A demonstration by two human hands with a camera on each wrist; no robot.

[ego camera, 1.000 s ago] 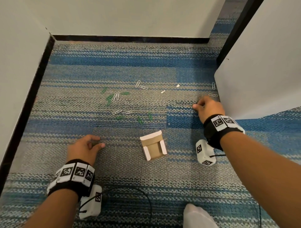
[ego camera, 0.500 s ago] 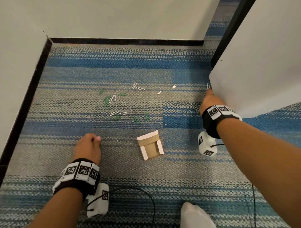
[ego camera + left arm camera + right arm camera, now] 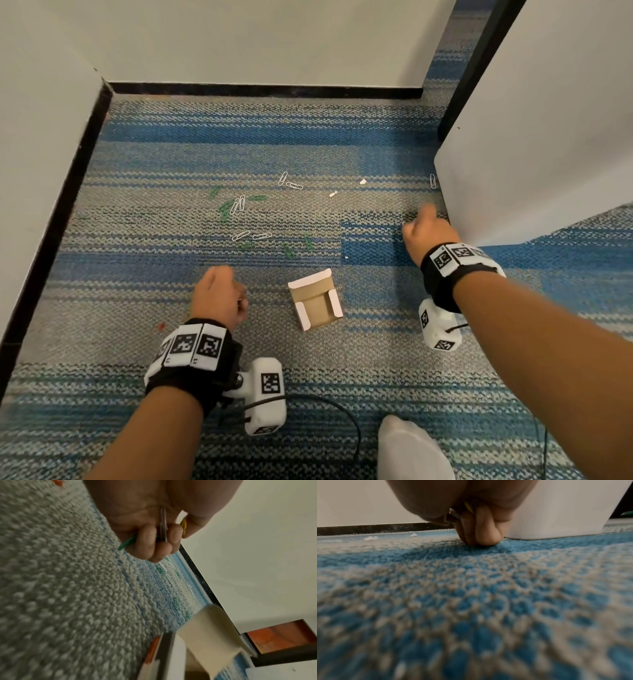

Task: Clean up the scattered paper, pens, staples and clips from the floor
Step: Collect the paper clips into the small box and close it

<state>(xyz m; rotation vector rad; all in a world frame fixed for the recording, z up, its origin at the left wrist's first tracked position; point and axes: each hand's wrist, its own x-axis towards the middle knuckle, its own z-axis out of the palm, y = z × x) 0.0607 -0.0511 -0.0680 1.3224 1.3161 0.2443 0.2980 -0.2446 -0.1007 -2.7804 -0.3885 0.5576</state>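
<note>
My left hand (image 3: pixel 219 294) is curled just left of the small open cardboard box (image 3: pixel 317 299). In the left wrist view its fist (image 3: pixel 159 536) grips a green clip (image 3: pixel 126 545), a silver clip (image 3: pixel 163 526) and a yellow clip (image 3: pixel 184 524). My right hand (image 3: pixel 428 233) is curled beside the white panel (image 3: pixel 531 154), fingertips (image 3: pixel 481 539) down on the carpet, with a silver clip (image 3: pixel 453 513) and a yellow clip (image 3: pixel 468 507) tucked in the palm. Several green and white paper clips (image 3: pixel 239 209) lie scattered beyond the box. One clip (image 3: pixel 433 180) lies against the panel.
Two small paper scraps (image 3: pixel 363 181) (image 3: pixel 333 194) lie on the striped carpet (image 3: pixel 171 325) behind the box. Walls with a black skirting (image 3: pixel 257 89) close the back and left. My white sock (image 3: pixel 411 448) and a black cable (image 3: pixel 342 411) are near the bottom.
My right hand reached to the clips by the panel, then drew back a little; one clip there is gone. My left hand closed into a fist and shifted right towards the box.
</note>
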